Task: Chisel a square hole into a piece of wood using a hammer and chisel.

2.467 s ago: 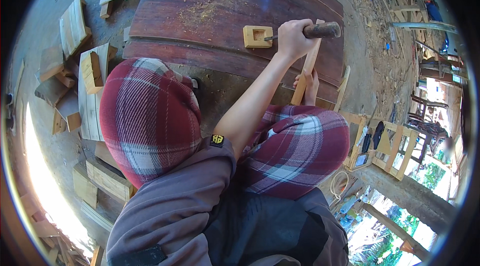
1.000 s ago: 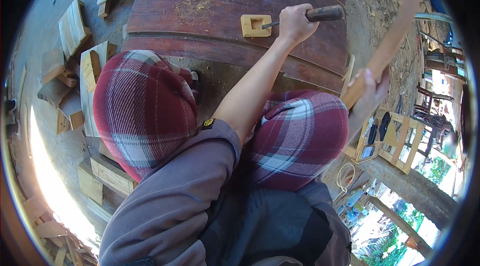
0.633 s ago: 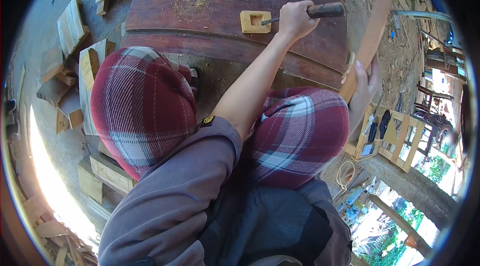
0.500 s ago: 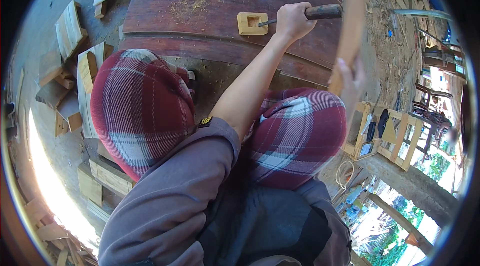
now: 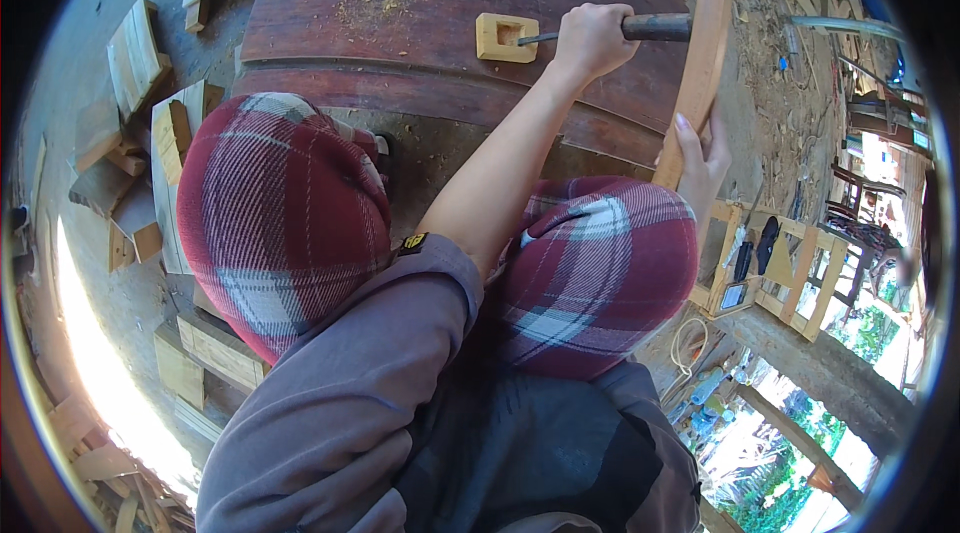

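Up on the dark table, the left hand grips a chisel, its tip in the small wooden block; farther right, the right hand holds a curved wooden stick upright

Pale notched wood block on plank, chisel tip inside

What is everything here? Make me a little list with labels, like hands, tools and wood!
left hand: grips a chisel by its dark handle
chisel tip: set in the notch of a small block
block: pale wood, lying on a dark red plank
right hand: holds a long wooden stick, raised upright
knees: bent, in red plaid trousers
scraps: cut wood pieces on the ground at left
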Action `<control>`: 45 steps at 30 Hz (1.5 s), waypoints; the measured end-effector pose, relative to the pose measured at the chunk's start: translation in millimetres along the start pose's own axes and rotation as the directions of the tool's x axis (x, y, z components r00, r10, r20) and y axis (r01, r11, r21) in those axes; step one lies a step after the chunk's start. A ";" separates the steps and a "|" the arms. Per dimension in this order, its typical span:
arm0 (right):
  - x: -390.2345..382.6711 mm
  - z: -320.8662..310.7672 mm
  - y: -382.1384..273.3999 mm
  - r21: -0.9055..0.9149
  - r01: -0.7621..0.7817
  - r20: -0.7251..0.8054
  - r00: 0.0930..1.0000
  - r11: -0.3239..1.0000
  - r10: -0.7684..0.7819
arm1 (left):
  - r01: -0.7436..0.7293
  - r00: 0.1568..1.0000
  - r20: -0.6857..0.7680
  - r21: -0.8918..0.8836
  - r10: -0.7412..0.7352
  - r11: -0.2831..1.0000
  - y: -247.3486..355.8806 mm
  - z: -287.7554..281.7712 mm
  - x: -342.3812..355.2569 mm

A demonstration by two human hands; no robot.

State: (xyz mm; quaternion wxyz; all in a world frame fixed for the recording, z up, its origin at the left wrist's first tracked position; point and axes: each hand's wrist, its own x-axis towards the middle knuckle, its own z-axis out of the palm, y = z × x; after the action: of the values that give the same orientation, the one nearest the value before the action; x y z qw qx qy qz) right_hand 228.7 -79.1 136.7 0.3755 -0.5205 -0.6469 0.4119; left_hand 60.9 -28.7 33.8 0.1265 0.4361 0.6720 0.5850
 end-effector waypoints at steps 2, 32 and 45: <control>-4.7 0.4 -5.1 -0.006 0.000 0.016 1.000 1.000 0.000 | -0.024 0.999 0.046 0.069 0.021 0.997 1.2 4.2 1.4; -3.8 2.9 25.9 0.032 0.090 0.054 0.994 0.995 -0.092 | -0.047 0.984 -0.162 0.139 0.070 0.989 -7.7 -42.9 1.2; -6.9 3.8 22.1 -0.114 0.153 0.112 0.984 0.982 -0.140 | -0.091 0.975 -0.193 0.088 0.107 0.992 -16.0 -29.6 -9.8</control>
State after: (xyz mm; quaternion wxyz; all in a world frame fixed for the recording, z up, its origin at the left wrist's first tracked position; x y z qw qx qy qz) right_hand 234.5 -83.9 114.4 0.3383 -0.4713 -0.7261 0.3691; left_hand 39.5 -54.8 24.5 0.0124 0.4134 0.6812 0.6040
